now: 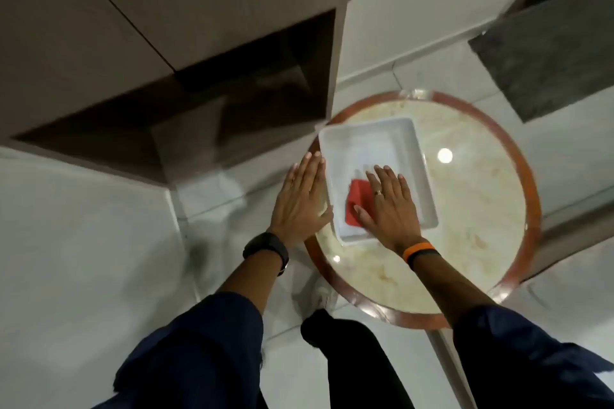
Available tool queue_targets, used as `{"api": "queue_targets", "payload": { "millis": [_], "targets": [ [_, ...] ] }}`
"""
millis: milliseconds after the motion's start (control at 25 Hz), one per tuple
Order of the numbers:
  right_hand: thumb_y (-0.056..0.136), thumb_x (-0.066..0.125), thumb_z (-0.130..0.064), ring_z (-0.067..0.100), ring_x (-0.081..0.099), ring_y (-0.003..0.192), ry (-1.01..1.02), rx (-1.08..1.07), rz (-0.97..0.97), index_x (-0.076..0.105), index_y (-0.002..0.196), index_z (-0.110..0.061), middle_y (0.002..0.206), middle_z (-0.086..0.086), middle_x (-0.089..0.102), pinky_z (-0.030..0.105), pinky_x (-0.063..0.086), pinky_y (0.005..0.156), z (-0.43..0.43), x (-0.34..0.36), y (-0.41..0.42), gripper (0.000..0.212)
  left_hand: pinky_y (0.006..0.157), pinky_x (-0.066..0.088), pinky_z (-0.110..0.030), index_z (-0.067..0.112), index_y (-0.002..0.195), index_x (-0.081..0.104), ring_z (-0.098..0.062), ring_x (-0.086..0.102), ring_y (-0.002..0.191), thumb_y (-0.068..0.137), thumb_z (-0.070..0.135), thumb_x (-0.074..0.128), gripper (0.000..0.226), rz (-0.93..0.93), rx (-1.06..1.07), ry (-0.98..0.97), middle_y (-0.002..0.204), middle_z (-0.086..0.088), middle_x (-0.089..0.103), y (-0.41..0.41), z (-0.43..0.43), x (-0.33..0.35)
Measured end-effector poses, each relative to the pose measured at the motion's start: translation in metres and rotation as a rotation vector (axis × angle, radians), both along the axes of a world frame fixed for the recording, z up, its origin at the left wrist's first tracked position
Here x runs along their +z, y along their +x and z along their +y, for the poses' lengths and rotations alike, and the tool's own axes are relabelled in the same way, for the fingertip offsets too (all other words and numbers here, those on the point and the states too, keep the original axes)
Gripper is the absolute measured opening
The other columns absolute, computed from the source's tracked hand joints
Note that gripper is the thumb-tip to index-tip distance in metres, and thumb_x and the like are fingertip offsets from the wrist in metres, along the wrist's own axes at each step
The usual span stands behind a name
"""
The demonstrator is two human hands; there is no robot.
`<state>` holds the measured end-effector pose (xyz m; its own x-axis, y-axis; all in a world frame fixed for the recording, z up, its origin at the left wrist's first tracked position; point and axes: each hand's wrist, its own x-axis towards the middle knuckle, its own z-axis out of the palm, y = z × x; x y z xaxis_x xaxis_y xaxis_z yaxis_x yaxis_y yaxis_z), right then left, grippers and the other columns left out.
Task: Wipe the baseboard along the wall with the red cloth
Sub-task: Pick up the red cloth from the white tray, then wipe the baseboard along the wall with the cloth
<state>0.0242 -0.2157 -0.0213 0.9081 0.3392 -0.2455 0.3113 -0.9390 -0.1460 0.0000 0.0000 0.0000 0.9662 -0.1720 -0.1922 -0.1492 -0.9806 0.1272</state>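
A folded red cloth (356,206) lies in the near left part of a white rectangular tray (395,139) on a round table. My right hand (388,206) is spread flat over the cloth's right side, fingers apart, hiding part of it. My left hand (300,199) is flat and open just left of the tray, its thumb at the tray's left rim. A white baseboard (392,68) runs along the foot of the far wall behind the table.
The round table (481,209) has a marbled top and a red-brown rim. A brown cabinet (172,26) with a dark open niche stands at the left. A dark grey mat (551,53) lies on the pale tiled floor at the right. My legs are below.
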Motion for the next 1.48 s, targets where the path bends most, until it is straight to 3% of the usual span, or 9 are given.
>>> {"api": "queue_targets", "payload": {
  "millis": [160, 440, 640, 800, 880, 1000, 1120, 1320, 1480],
  "targets": [
    [0.102, 0.054, -0.039, 0.038, 0.024, 0.156, -0.031, 0.006, 0.186, 0.029, 0.159, -0.008, 0.166, 0.018, 0.029, 0.055, 0.02, 0.13, -0.01, -0.052, -0.01, 0.07, 0.131, 0.007, -0.043, 0.006, 0.165, 0.008, -0.026, 0.004, 0.161, 0.098, 0.069, 0.038, 0.096, 0.18, -0.022, 0.042, 0.172, -0.012, 0.002, -0.012, 0.001, -0.055],
    [0.096, 0.058, -0.008, 0.041, 0.054, 0.125, -0.004, -0.032, 0.03, 0.055, 0.141, -0.003, 0.136, 0.021, 0.058, 0.051, 0.052, 0.099, 0.014, -0.062, 0.017, 0.045, 0.131, 0.005, -0.041, 0.007, 0.165, 0.007, -0.026, 0.004, 0.161, 0.095, 0.074, 0.039, 0.102, 0.159, -0.081, 0.027, 0.172, -0.012, 0.002, -0.013, 0.004, -0.074],
    [0.094, 0.064, -0.019, 0.036, 0.06, 0.117, 0.21, -0.17, -0.093, 0.059, 0.138, -0.007, 0.129, 0.015, 0.063, 0.044, 0.058, 0.08, 0.044, -0.03, 0.018, 0.046, 0.13, 0.006, -0.044, 0.006, 0.165, 0.006, -0.028, 0.003, 0.161, 0.091, 0.078, 0.032, 0.107, 0.12, -0.058, 0.007, 0.172, -0.014, 0.0, -0.012, 0.021, -0.066],
    [0.086, 0.065, -0.027, 0.016, 0.059, 0.112, 0.53, -0.236, -0.228, 0.06, 0.134, -0.022, 0.126, 0.0, 0.063, 0.023, 0.047, 0.077, 0.131, -0.017, -0.026, 0.049, 0.129, 0.013, -0.046, 0.004, 0.164, 0.014, -0.029, 0.011, 0.161, 0.088, 0.078, 0.031, 0.107, 0.114, 0.024, -0.026, 0.171, -0.015, 0.01, -0.057, 0.095, -0.074],
    [0.085, 0.065, -0.025, 0.01, 0.058, 0.108, 0.687, -0.298, -0.124, 0.059, 0.133, -0.025, 0.123, -0.004, 0.063, 0.019, 0.049, 0.082, 0.179, -0.039, -0.058, 0.048, 0.129, 0.013, -0.045, 0.002, 0.163, 0.017, -0.03, 0.012, 0.16, 0.088, 0.077, 0.034, 0.107, 0.177, 0.059, 0.01, 0.17, -0.016, 0.012, -0.093, 0.14, -0.093],
    [0.087, 0.066, -0.011, 0.019, 0.068, 0.109, 0.895, -0.483, 0.302, 0.067, 0.12, -0.019, 0.117, 0.0, 0.071, 0.038, 0.06, 0.093, 0.265, -0.139, -0.122, 0.034, 0.13, 0.004, -0.044, 0.0, 0.163, 0.0, -0.03, 0.001, 0.161, 0.093, 0.073, 0.04, 0.109, 0.463, 0.058, 0.224, 0.171, -0.017, -0.001, -0.163, 0.226, -0.161],
    [0.086, 0.061, 0.006, 0.03, 0.073, 0.108, 0.891, -0.594, 0.673, 0.07, 0.118, -0.008, 0.109, 0.006, 0.075, 0.039, 0.063, 0.088, 0.339, -0.266, -0.181, 0.036, 0.13, -0.001, -0.043, 0.0, 0.162, -0.008, -0.03, -0.005, 0.161, 0.094, 0.07, 0.045, 0.112, 0.742, 0.01, 0.445, 0.17, -0.018, -0.009, -0.216, 0.303, -0.238],
    [0.087, 0.06, 0.007, 0.033, 0.064, 0.123, 0.797, -0.578, 0.917, 0.063, 0.134, -0.007, 0.129, 0.015, 0.07, 0.029, 0.047, 0.101, 0.45, -0.413, -0.227, 0.05, 0.129, -0.004, -0.047, 0.0, 0.163, -0.003, -0.033, -0.004, 0.161, 0.091, 0.079, 0.04, 0.115, 0.902, -0.069, 0.844, 0.17, -0.02, -0.007, -0.22, 0.384, -0.322],
    [0.096, 0.052, 0.006, 0.035, 0.052, 0.139, 0.819, -0.525, 1.019, 0.047, 0.15, -0.006, 0.147, 0.018, 0.057, 0.036, 0.038, 0.12, 0.53, -0.483, -0.222, 0.055, 0.128, -0.007, -0.048, -0.001, 0.163, -0.004, -0.035, -0.008, 0.16, 0.089, 0.083, 0.036, 0.119, 0.975, -0.047, 0.969, 0.169, -0.022, -0.01, -0.192, 0.413, -0.376]
  ]
}}
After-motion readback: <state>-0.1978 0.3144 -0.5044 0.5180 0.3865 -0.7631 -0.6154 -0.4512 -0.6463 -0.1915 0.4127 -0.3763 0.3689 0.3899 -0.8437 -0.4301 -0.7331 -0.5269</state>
